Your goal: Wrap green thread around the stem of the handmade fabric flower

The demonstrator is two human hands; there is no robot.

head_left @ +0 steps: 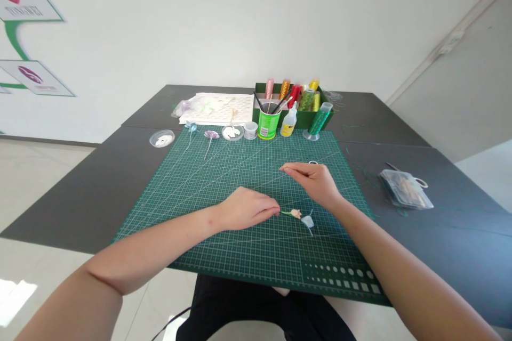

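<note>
My left hand (254, 209) is closed in a pinch on the green stem of a small peach flower (295, 213), whose head points to the right. Just beyond that head lies a pale blue flower piece (308, 221) with thin strands, low over the mat. Higher and to the right, my right hand (314, 178) has thumb and fingers pressed together; anything between them is too fine to make out. Under both hands spreads a green cutting mat (240, 250). Behind my right hand shows part of a small white ring (313, 162).
At the mat's back stand a green can of tools (268, 125), a glue bottle (288, 121), a teal thread spool (320, 119) and a box of spools (256, 109). Finished-looking blue (191, 127) and purple flowers (212, 135) lie left. A clear plastic case (406, 190) sits right.
</note>
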